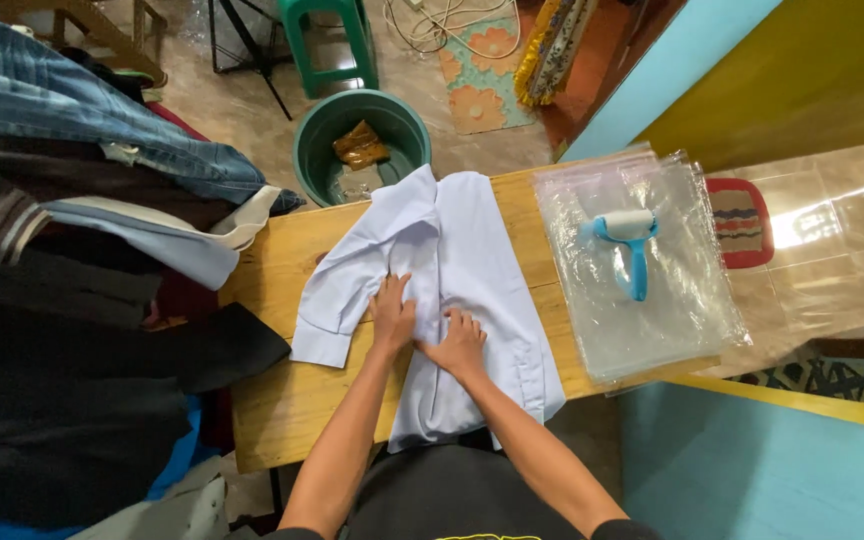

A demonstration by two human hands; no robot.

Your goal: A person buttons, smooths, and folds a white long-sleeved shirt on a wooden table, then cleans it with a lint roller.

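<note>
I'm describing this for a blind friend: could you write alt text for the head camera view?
Seen from above, a person's left hand and right hand press flat on a white shirt spread on a wooden table. A blue lint roller lies on clear plastic bags at right; piled clothes sit at left.

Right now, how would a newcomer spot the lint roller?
Find the wooden table and look at its right end, where a stack of clear plastic bags lies beside the white shirt. The lint roller rests on top of that stack, the only blue-handled tool there, with a white roll head.
</note>
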